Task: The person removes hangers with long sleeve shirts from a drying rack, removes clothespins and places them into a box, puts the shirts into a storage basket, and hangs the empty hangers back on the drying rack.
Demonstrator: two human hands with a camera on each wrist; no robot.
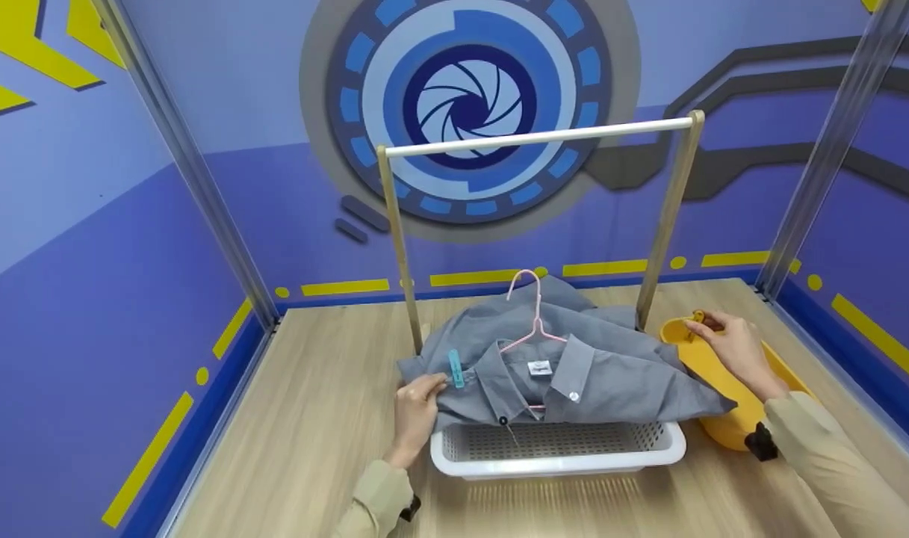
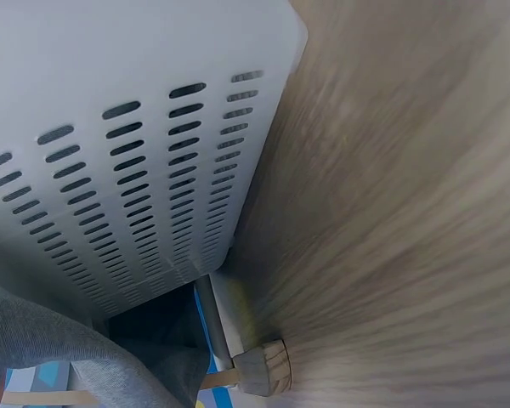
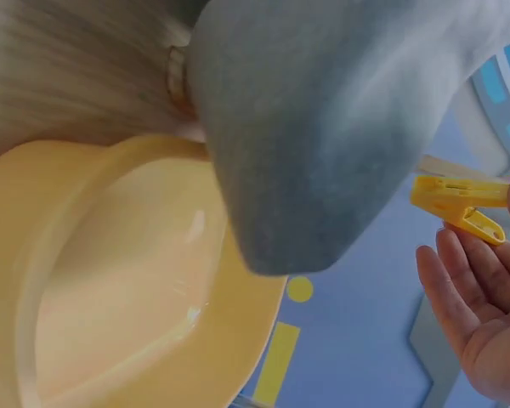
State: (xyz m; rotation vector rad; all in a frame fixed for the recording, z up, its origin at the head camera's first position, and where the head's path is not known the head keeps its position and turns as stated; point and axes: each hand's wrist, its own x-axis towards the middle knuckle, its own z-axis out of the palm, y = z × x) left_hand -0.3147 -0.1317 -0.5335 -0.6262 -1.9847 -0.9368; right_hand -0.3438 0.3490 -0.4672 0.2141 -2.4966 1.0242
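Note:
A grey collared shirt (image 1: pixel 626 385) lies bunched over a white basket (image 1: pixel 559 468), with a pink hanger (image 1: pixel 536 326) inside its neck and the hook sticking up. A teal clothespin (image 1: pixel 455 369) is clipped to the shirt on the left. Just beside that clothespin, my left hand (image 1: pixel 415 412) pinches the shirt's edge; the left wrist view hides these fingers. My right hand (image 1: pixel 739 351) holds a yellow clothespin (image 3: pixel 459 202) between thumb and fingers, above the far end of a yellow tub (image 1: pixel 727 430). In the right wrist view, a shirt corner (image 3: pixel 297 170) hangs near the tub.
Behind the shirt stands a clothes rack with wooden posts (image 1: pixel 399 254) and a white bar (image 1: pixel 544 137). Its foot (image 2: pixel 265 369) shows beyond the basket in the left wrist view. Patterned panels (image 1: pixel 260 217) and metal posts (image 1: pixel 193 164) bound the wooden table (image 1: pixel 305 418).

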